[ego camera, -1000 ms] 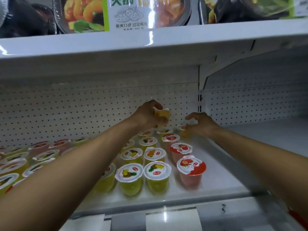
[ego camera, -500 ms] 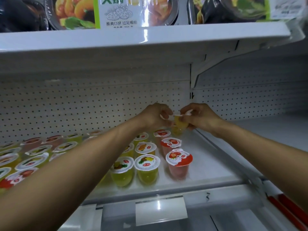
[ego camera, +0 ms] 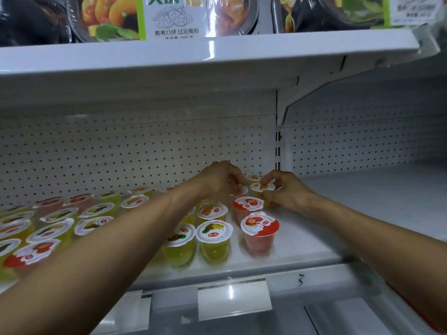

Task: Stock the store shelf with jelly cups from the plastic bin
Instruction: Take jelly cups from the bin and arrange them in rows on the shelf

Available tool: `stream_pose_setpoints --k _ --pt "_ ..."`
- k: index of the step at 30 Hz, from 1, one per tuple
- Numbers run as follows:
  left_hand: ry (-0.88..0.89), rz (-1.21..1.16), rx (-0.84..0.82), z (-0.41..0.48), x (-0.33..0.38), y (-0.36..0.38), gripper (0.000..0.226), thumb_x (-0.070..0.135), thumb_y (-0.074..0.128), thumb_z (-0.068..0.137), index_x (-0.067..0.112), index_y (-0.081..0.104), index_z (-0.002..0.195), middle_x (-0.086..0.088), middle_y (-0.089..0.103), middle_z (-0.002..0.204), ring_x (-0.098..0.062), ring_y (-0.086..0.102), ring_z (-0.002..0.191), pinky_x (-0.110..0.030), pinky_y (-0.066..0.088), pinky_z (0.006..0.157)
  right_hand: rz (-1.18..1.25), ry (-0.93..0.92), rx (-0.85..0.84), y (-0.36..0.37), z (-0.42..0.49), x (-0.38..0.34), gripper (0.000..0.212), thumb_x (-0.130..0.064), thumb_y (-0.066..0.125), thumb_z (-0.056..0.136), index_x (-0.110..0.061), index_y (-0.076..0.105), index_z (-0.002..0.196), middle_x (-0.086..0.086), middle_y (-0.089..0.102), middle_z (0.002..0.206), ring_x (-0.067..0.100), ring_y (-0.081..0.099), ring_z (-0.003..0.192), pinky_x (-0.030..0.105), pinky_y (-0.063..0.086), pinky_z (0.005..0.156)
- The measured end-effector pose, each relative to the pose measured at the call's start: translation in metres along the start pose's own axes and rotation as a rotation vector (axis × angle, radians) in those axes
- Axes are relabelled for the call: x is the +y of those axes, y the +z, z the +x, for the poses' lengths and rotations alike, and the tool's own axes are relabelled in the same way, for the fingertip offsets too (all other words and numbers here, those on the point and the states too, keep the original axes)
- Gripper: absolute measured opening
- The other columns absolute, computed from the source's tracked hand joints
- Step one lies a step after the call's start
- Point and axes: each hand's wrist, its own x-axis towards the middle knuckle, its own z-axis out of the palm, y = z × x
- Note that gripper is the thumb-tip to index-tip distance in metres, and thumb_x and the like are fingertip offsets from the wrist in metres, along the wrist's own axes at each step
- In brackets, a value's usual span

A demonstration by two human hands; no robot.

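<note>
White pack label [ego camera: 176, 22] reads 脆爽口感; right hand [ego camera: 287, 193] pinches jelly cup [ego camera: 258, 187].

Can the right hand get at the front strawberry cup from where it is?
Probably, once freed: the right hand pinches an orange-lidded cup at the back. The strawberry cup stands uncovered, bare shelf on its right.
</note>
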Motion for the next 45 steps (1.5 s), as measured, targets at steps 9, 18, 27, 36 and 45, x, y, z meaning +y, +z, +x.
stream_pose_setpoints --k 9,18,27,36,45 --pt "-0.052 0.031 0.056 -0.005 0.001 -0.002 0.026 0.026 0.072 0.087 0.019 0.071 0.112 0.002 0.069 0.112 -0.011 0.061 0.092 -0.026 0.051 0.085 -0.163 -0.036 -0.037 -0.006 -0.006 -0.006 0.042 -0.030 0.074 0.082 -0.027 0.055 0.119 0.002 0.055 0.118 0.012 0.060 0.088 0.022 0.052 0.072" --pt "-0.018 0.397 0.359 -0.079 0.049 -0.024 0.037 0.041 0.063 0.090 0.031 0.061 0.125 0.008 0.067 0.117 -0.017 0.064 0.102 -0.035 0.048 0.092 -0.528 -0.366 0.200 -0.039 -0.085 -0.035 0.040 -0.030 0.060 0.089 -0.028 0.051 0.128 -0.001 0.054 0.130 0.018 0.054 0.114 0.044 0.049 0.092" --pt "-0.100 0.259 0.499 -0.247 0.083 0.005 0.037 0.041 0.068 0.086 0.030 0.062 0.121 0.009 0.070 0.108 -0.016 0.066 0.093 -0.035 0.052 0.081 -0.507 -0.601 0.176 -0.024 -0.211 -0.054 0.035 -0.026 0.061 0.088 -0.024 0.058 0.123 -0.002 0.058 0.124 0.019 0.052 0.115 0.033 0.044 0.090" --pt "-0.442 0.179 0.373 -0.409 0.054 0.024 0.039 0.045 0.067 0.087 0.031 0.061 0.124 0.011 0.068 0.110 -0.009 0.063 0.091 -0.035 0.053 0.081 -0.438 -0.714 -0.108 0.077 -0.291 -0.081 0.034 -0.025 0.064 0.087 -0.022 0.058 0.120 0.000 0.058 0.120 0.021 0.054 0.111 0.036 0.044 0.091" --pt "-0.757 0.143 0.339 -0.558 -0.036 0.000 0.038 0.044 0.069 0.086 0.030 0.063 0.120 0.014 0.064 0.098 -0.010 0.065 0.087 -0.036 0.054 0.081 -0.351 -0.815 -0.409 0.244 -0.324 -0.147 0.033 -0.034 0.058 0.091 -0.029 0.055 0.124 -0.007 0.054 0.124 0.015 0.049 0.115 0.035 0.040 0.096"
